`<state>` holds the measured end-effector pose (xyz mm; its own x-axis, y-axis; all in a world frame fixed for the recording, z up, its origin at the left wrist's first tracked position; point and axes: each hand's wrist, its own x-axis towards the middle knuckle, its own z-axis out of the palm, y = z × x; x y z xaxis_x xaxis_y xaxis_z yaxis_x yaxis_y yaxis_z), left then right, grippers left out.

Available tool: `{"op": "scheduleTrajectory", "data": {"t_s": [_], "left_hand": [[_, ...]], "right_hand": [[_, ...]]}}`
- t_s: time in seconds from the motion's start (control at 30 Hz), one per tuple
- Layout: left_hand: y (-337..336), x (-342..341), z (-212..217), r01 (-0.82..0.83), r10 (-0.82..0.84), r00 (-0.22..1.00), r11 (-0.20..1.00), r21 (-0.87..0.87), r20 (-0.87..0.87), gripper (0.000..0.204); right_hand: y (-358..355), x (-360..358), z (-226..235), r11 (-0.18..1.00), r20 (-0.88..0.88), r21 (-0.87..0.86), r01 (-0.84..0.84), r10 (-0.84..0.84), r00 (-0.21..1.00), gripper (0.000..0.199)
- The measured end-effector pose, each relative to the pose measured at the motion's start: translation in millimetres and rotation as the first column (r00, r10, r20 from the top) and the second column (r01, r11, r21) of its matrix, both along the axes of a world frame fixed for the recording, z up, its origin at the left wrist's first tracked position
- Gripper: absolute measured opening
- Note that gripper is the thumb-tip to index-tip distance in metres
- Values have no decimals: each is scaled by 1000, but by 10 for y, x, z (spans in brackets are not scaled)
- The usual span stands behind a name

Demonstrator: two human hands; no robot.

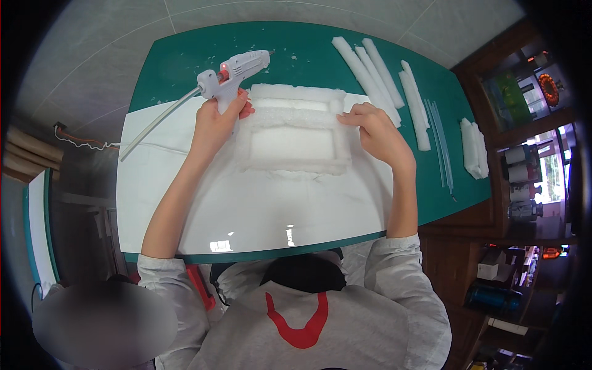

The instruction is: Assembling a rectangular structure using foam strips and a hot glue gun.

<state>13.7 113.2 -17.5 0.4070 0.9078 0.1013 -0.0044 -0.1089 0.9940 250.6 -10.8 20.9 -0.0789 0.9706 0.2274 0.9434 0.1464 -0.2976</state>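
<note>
My left hand [214, 123] is wrapped round the grip of a white hot glue gun [242, 66], its nozzle pointing to the upper right and a long glue stick [161, 122] jutting from its back. In front of me lies a rectangular frame of white foam strips [296, 166]. A foam crossbar [290, 116] splits it into a narrow far opening and a larger near one. At the crossbar's right end, my right hand [379, 132] has its thumb and index finger closed on the foam. The fingers of my left hand are close to the crossbar's left end.
Beneath the frame is a glossy white sheet [259, 213] on a green tabletop [179, 68]. Loose foam strips [364, 71] lie at far right, beside clear glue sticks [441, 145] and a foam bundle [473, 148]. A white cord [157, 148] runs left. Wooden shelves [530, 243] stand at right.
</note>
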Motion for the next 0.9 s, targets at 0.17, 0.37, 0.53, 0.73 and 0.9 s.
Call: {"op": "scheduleTrajectory", "data": {"t_s": [0.17,0.37,0.53,0.73,0.9], "left_hand": [[2,-4,4,-11,11,1000,1000,0,-22,25],[-17,3,31,5,-5,999,1000,-6,-52,26],[-35,0,27,-18,20,997,1000,25,-70,25],[-34,-7,25,5,-3,998,999,38,-59,24],[-15,-8,0,12,-10,998,999,35,-59,24]], "right_hand": [[-1,-17,31,999,-25,-40,17,-18,1000,34],[-4,-5,-22,1000,8,28,13,-14,1000,33],[4,-22,8,999,34,33,-17,15,999,31],[-1,-38,25,1000,22,2,4,-4,1000,30],[16,-67,3,1000,62,21,12,-14,998,29]]}}
